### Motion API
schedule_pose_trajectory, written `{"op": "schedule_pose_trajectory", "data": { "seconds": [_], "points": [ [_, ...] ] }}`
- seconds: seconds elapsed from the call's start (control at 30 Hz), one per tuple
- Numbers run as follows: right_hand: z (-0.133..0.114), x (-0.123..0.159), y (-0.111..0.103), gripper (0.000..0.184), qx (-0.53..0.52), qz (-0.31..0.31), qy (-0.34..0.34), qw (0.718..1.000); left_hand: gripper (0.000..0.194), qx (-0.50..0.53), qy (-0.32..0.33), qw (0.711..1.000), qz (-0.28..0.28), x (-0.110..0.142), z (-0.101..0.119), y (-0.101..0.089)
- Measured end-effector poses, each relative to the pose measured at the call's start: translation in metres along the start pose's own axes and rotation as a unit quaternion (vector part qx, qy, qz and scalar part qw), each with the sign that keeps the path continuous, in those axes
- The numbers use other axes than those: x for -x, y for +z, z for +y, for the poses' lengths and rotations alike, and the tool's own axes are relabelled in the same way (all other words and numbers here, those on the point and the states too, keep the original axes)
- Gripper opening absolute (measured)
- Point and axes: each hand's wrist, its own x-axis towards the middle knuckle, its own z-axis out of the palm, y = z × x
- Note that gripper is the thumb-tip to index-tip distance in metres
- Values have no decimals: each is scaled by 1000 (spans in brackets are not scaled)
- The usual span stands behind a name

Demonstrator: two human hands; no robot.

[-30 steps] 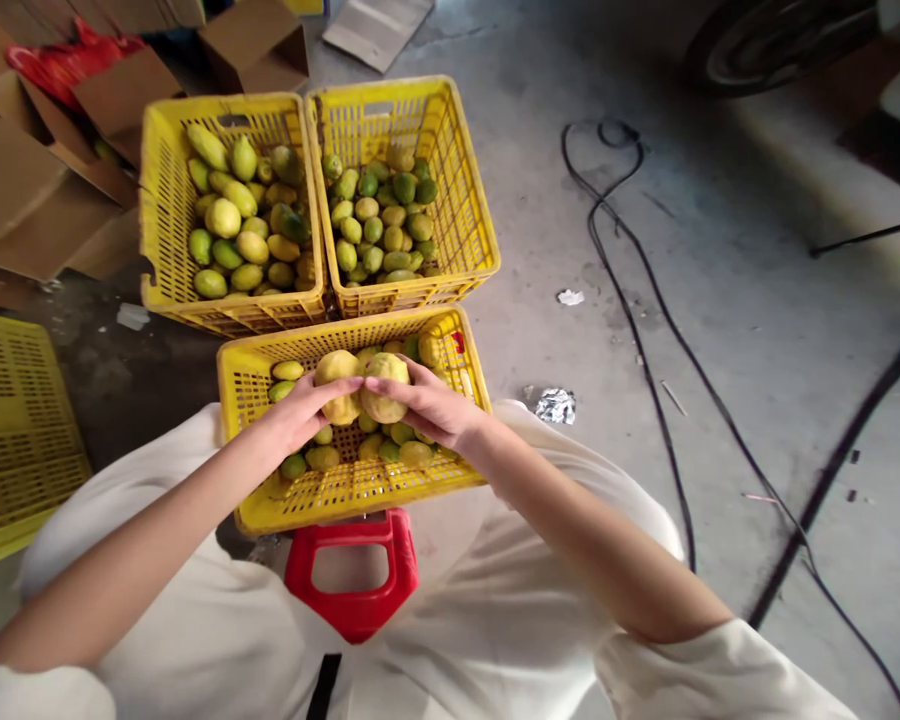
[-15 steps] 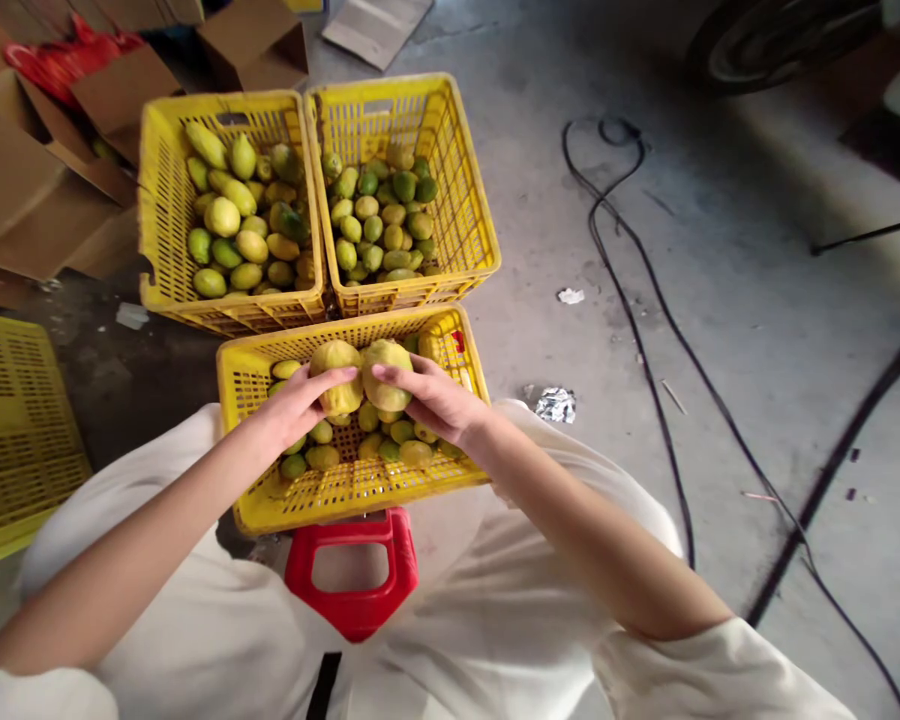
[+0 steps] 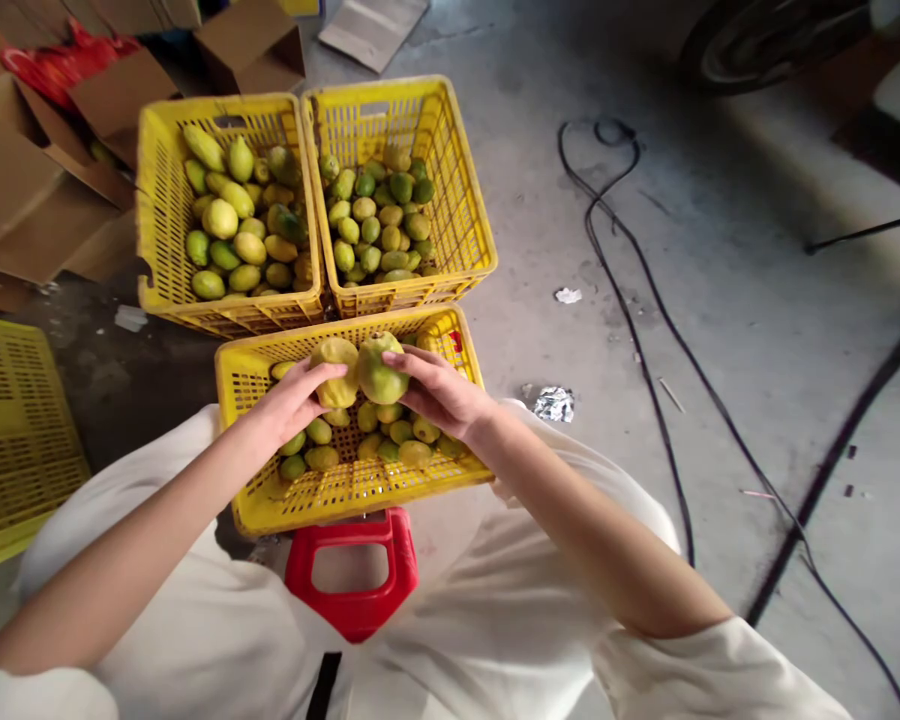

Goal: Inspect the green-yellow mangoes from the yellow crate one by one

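Note:
My left hand [image 3: 294, 403] grips a large yellow fruit [image 3: 335, 365] and my right hand [image 3: 440, 392] grips a yellow-green fruit [image 3: 379, 368]. Both fruits are held side by side, touching, just above the near yellow crate [image 3: 249, 478], which rests on my lap and holds several small green and yellow fruits. Beyond it on the floor stand two more yellow crates: the left crate [image 3: 156, 210] holds larger fruits, the right crate [image 3: 465, 205] holds smaller ones.
A red plastic stool [image 3: 352, 575] shows between my knees. Cardboard boxes [image 3: 37, 190] lie at the far left, and an upturned yellow crate [image 3: 11, 430] sits at the left. Black cables [image 3: 645, 330] run across the concrete floor at right, near a foil scrap [image 3: 556, 404].
Both hands have lifted their fruits a little up and away from me over the near crate. The right fruit has turned, showing a greener side.

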Motion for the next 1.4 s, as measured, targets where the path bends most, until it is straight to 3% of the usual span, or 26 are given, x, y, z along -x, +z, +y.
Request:
{"op": "schedule_pose_trajectory", "data": {
  "seconds": [0.2, 0.4, 0.53, 0.77, 0.97, 1.23, 1.4],
  "points": [
    [16, -1, 7, 60, -11, 2, 2, 1000, 48, -7, -14, 1000, -7, 5, -5, 6],
    [12, -4, -1, 46, -27, -14, 52, 998, 51, -22, 2, 1000, -5, -4, -11, -6],
    [2, -1, -1, 42, 0, -26, 28, 999, 47, -41, 31, 999, -10, -9, -5, -10],
    [11, -3, 3, 62, -14, 14, -16, 1000, 56, -45, 34, 997, -44, -3, -2, -2],
    [11, -5, -4, 37, -31, 7, 18, 999, 35, -28, 21, 999, -20, -6, -9, -5],
    [4, -2, 1, 55, 15, -35, -8, 999, 18, 28, -22, 999, 31, -3, 3, 4],
    [9, -3, -1, 68, 18, -3, -2, 1000, 22, 33, -29, 999, 27, 3, 4, 12]
  ]
}}
